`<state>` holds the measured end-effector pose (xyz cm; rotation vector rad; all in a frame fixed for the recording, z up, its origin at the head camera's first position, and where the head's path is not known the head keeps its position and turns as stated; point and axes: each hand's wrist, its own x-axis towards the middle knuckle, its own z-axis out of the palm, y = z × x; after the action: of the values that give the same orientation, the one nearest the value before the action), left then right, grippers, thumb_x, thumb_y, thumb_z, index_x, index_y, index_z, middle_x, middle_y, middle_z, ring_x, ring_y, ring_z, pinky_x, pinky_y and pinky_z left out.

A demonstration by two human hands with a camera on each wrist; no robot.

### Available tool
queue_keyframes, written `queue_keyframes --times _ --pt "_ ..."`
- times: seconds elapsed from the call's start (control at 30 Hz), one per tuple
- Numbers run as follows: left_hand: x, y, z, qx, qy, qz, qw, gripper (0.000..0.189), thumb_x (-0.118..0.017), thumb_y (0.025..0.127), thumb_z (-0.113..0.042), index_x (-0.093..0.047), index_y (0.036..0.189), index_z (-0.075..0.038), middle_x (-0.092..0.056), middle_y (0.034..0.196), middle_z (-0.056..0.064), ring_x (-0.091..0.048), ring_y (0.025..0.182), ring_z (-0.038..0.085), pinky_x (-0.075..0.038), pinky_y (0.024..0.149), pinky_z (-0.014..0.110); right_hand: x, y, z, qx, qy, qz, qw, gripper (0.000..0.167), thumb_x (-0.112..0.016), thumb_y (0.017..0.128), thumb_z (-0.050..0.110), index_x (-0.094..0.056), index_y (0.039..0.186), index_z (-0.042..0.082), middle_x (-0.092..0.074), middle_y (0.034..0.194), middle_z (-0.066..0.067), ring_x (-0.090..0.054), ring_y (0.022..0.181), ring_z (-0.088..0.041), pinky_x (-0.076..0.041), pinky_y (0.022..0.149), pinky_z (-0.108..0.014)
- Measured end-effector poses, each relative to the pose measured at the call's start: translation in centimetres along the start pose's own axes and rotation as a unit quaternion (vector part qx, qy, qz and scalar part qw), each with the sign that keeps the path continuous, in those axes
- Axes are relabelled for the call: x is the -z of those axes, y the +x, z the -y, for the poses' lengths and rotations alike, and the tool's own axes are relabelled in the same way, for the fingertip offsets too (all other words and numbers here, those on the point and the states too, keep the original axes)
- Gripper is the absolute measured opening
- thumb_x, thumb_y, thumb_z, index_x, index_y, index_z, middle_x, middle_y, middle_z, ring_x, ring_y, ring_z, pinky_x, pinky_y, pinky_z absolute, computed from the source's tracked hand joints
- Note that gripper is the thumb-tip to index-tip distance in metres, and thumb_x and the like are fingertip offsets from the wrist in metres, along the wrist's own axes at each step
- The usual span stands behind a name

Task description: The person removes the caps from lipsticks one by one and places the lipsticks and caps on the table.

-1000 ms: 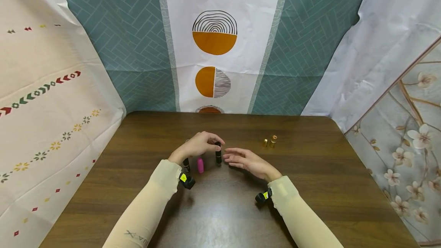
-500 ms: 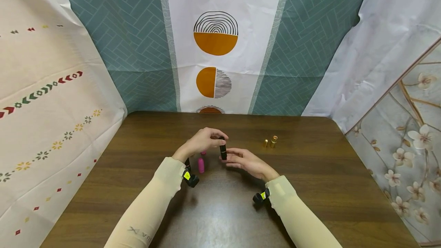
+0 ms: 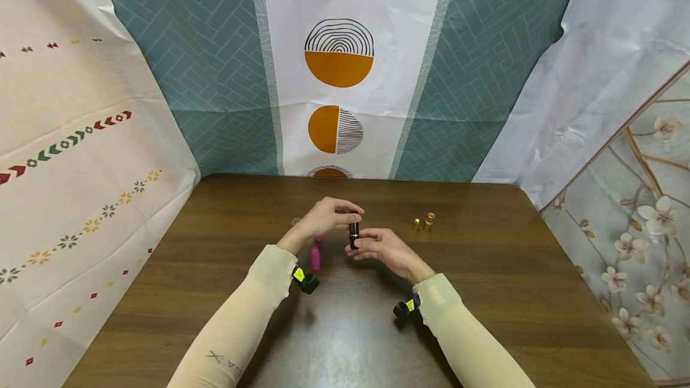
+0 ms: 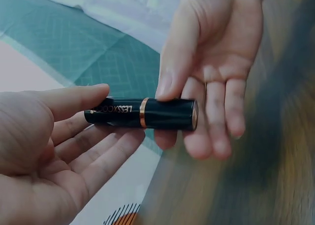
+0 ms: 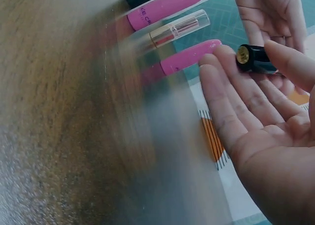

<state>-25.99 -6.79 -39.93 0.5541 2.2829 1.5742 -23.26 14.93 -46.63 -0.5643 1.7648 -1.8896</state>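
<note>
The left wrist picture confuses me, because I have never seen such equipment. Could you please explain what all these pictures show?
There is no robot, only a person's two hands. The wide picture comes from a camera worn on the head, looking over the table; a small camera on each wrist takes a close view. Above the table, the left hand pinches one end of a black tube, and the right hand holds the other end. Nearby are pink tubes and a clear tube; two gold-coloured pieces are farther right.
</note>
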Motion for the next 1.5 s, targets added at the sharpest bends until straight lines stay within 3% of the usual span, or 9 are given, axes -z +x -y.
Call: queue_keyframes --times 0.13,0.4,0.7,1.23,1.5 --pt "-0.2 0.3 -0.1 -0.004 -0.056 -0.002 0.9984 0.027 -0.071 0.101 -0.017 -0.074 0.125 -0.005 -0.07 0.127 0.013 -0.071 0.112 0.025 -0.052 0.102 0.052 0.0 0.0 0.2 0.013 0.019 -0.023 0.9995 0.043 -0.059 0.106 0.006 -0.049 0.137 -0.022 -0.073 0.119 -0.022 -0.072 0.11 -0.025 -0.053 0.103 -0.046" --pt "-0.5 0.5 -0.5 -0.007 -0.125 0.001 0.9921 0.034 -0.066 0.103 -0.011 -0.066 0.135 0.002 -0.069 0.131 0.022 -0.065 0.124 0.038 -0.051 0.105 0.046 -0.1 0.2 0.7 0.029 0.057 -0.055 0.9964 0.043 -0.058 0.104 -0.003 -0.045 0.135 -0.028 -0.072 0.118 -0.027 -0.074 0.107 -0.024 -0.053 0.103 -0.043" --pt "-0.9 0.8 -0.4 0.003 -0.127 -0.008 0.9918 0.033 -0.064 0.105 -0.012 -0.067 0.135 0.002 -0.066 0.134 0.024 -0.065 0.125 0.035 -0.051 0.105 0.043 0.0 0.2 0.5 0.022 0.065 -0.072 0.9951 0.044 -0.058 0.103 -0.004 -0.044 0.136 -0.029 -0.077 0.11 -0.017 -0.075 0.104 -0.022 -0.055 0.1 -0.038" --pt "-1.2 0.5 -0.2 0.013 -0.13 -0.016 0.9913 0.035 -0.065 0.104 -0.013 -0.066 0.136 0.001 -0.069 0.131 0.022 -0.067 0.122 0.037 -0.051 0.105 0.045 -0.2 0.0 0.5 0.03 0.078 -0.073 0.9938 0.039 -0.057 0.103 -0.007 -0.048 0.135 -0.027 -0.073 0.117 -0.019 -0.075 0.104 -0.02 -0.053 0.102 -0.041" --pt "-1.3 0.6 0.0 0.01 -0.135 -0.019 0.9906 0.034 -0.065 0.104 -0.013 -0.067 0.135 0.002 -0.072 0.127 0.018 -0.066 0.122 0.038 -0.051 0.105 0.048 -0.3 -0.1 0.5 0.027 0.078 -0.08 0.9934 0.037 -0.057 0.102 -0.008 -0.049 0.134 -0.027 -0.076 0.11 -0.014 -0.075 0.102 -0.02 -0.055 0.1 -0.039"
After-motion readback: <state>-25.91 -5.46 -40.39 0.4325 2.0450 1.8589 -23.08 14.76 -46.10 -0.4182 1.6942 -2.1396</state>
